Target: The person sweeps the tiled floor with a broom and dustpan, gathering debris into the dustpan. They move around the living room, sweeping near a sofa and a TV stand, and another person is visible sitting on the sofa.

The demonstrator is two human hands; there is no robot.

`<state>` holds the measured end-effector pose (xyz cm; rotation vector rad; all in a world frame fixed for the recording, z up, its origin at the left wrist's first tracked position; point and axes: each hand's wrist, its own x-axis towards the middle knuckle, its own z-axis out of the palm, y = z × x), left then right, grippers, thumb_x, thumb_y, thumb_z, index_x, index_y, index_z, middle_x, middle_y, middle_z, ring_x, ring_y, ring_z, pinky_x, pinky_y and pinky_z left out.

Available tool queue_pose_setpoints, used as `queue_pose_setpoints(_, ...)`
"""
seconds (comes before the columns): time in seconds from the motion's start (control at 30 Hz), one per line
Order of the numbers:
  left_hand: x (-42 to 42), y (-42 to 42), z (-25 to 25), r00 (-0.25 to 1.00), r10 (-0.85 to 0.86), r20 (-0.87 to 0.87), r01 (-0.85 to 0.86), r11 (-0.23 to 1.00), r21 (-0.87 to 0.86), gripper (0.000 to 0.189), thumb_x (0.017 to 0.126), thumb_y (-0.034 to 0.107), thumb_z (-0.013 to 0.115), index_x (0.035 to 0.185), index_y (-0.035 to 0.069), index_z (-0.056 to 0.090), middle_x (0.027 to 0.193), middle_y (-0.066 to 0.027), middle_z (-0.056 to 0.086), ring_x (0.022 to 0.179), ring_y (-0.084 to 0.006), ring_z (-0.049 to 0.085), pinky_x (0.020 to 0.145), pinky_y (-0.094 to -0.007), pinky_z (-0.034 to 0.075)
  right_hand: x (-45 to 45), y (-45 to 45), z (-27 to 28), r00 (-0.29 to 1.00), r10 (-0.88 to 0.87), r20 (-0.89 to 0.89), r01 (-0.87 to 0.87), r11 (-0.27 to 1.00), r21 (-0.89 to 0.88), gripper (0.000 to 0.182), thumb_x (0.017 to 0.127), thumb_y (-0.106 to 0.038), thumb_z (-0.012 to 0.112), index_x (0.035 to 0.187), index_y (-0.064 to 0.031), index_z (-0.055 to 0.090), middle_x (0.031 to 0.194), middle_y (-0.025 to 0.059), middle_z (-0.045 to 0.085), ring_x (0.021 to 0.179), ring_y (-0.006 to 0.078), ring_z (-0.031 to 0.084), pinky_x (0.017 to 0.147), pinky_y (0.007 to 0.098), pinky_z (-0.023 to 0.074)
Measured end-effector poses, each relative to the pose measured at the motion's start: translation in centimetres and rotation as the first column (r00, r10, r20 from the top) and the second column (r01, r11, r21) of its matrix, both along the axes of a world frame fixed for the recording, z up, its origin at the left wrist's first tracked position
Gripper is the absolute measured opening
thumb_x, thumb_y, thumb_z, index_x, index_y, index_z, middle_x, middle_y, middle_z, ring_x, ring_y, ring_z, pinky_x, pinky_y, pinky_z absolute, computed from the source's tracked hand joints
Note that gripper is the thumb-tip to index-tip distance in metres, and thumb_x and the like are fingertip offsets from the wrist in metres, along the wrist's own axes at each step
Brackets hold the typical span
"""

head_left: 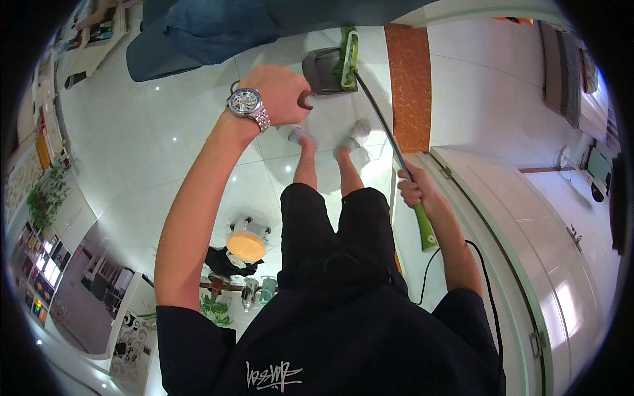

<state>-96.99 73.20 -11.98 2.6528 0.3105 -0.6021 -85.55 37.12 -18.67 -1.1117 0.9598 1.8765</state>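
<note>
My left hand (280, 94), with a metal wristwatch (244, 101) on its wrist, is closed around the dark handle end (305, 100) of a dustpan. The dustpan's grey-brown pan (321, 69) appears just beyond that hand, low over the tiled floor or on it; the exact gap cannot be told. My right hand (417, 188) grips the dark shaft (379, 106) of a broom above its green grip end (425, 227). Green bristles (340, 67) on the broom head (350, 54) overlap the right side of the pan. Any dirt inside is too indistinct to tell.
A dark blue-grey sofa (317, 15) with denim-like cloth (218, 29) borders the far side. A reddish-brown threshold strip (408, 89) crosses the floor at right, near a white door (525, 213). Behind me stand a small round-topped wheeled stool (246, 246) and a potted plant (215, 311).
</note>
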Motion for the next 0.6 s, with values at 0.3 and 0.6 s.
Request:
queue_pose_setpoints(0.3, -4.5, 0.0, 0.8, 0.984, -0.077, -0.162, 0.071, 0.997, -0.042, 0.013, 0.067, 0.026, 0.062, 0.068, 0.013, 0.064, 0.063, -0.0076, 0.062, 0.06, -0.0283, 0.059, 0.055, -0.0367, 0.047, -1.3, -6.2, 8.6, 0.989, 0.016, 0.15, 0.012, 0.982, -0.187, 0.035, 0.092, -0.048, 0.036, 0.076, -0.0167, 0.039, 0.046, -0.0091, 0.023, 0.032, 0.0028, 0.019, 0.027, 0.0195, 0.0159)
queue_pose_setpoints(0.6, -30.1, -6.8, -1.3, 0.831, 0.382, -0.403, -0.497, 0.836, -0.232, 0.016, 0.074, 0.023, 0.067, 0.069, 0.01, 0.058, 0.06, -0.0053, 0.058, 0.058, -0.0228, 0.058, 0.06, -0.0363, 0.043, -1.5, -9.0, 7.5, 0.927, -0.243, 0.285, 0.294, 0.944, -0.151, 0.034, 0.091, -0.047, 0.039, 0.076, -0.0167, 0.04, 0.049, -0.0102, 0.022, 0.035, 0.0016, 0.02, 0.03, 0.0181, 0.0176)
